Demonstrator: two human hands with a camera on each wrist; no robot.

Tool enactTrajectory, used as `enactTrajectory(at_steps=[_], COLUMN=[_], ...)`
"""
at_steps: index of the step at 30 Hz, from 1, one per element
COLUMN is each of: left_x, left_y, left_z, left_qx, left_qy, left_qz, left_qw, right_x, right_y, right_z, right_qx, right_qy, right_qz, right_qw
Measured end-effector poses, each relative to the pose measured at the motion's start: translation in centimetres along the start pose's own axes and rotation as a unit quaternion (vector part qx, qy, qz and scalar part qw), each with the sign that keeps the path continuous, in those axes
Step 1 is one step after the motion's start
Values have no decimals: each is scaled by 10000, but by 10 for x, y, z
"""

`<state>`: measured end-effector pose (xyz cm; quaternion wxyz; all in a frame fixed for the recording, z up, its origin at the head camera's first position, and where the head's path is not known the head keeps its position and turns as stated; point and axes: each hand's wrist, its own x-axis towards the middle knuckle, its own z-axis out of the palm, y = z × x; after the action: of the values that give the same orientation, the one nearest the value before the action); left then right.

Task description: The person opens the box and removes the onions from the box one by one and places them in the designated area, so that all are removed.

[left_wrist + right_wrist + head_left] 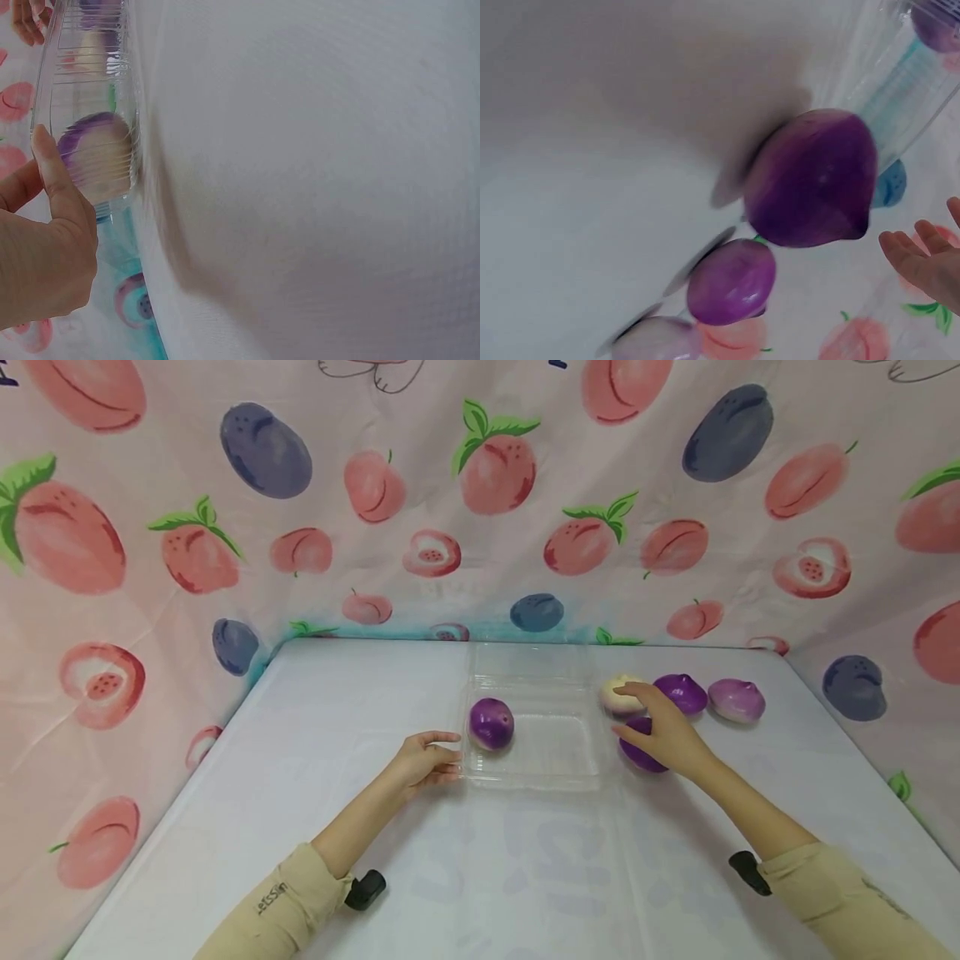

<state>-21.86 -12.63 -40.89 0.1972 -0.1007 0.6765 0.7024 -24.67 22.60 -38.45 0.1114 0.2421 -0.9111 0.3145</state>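
A clear plastic box stands on the white table with its lid raised at the back. Inside it, at the left, lies a round purple-and-white bulb vegetable, like a turnip or onion. My left hand holds the box's left edge, with a fingertip against the rim. Right of the box, my right hand hovers with spread fingers over a purple bulb vegetable, partly hiding it and a cream-white one. In the right wrist view, its fingers are apart from the nearest purple bulb.
Behind the right hand sit a dark purple bulb and a paler lilac one. A fruit-printed cloth hangs along the table's back and sides. The white tabletop extends left of the box.
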Motion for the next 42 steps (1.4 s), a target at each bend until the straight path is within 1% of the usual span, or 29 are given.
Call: enactTrajectory(at_steps=[2,4,8,14,17,21,25,29,36,42], left_x=[0,1,1,-1,-1,0,0,0,0,0], left_y=[0,0,0,0,0,0,0,0,1,1], left_z=[0,0,0,1,1,0,1,1,0,-1], left_qx=[24,24,56,98,102,61,9,-6,-9,-46], left_qy=[-4,4,-6,-15,-30,-26,2,21,7,13], left_qz=[0,3,59,47,48,51,29,-3,-4,-4], left_qw=[10000,10000,10000,9999,9999,10000,10000,10000,10000,10000], right_x=[3,6,9,14,19,26,31,35,44,53], right_y=[-6,-13,-24,-43,-52,-59,-64,-67,-79,-88], right_z=[3,4,8,17,22,30,38,46,58,70], right_qx=[20,35,46,319,362,333,326,380,445,423], right_qy=[-25,-149,-416,-818,-833,-695,-718,-910,-1382,-1570], right_qz=[-73,-76,45,299,168,-68,-110,-119,-53,-56], right_qw=[10000,9999,9991,9957,9957,9970,9968,9951,9894,9867])
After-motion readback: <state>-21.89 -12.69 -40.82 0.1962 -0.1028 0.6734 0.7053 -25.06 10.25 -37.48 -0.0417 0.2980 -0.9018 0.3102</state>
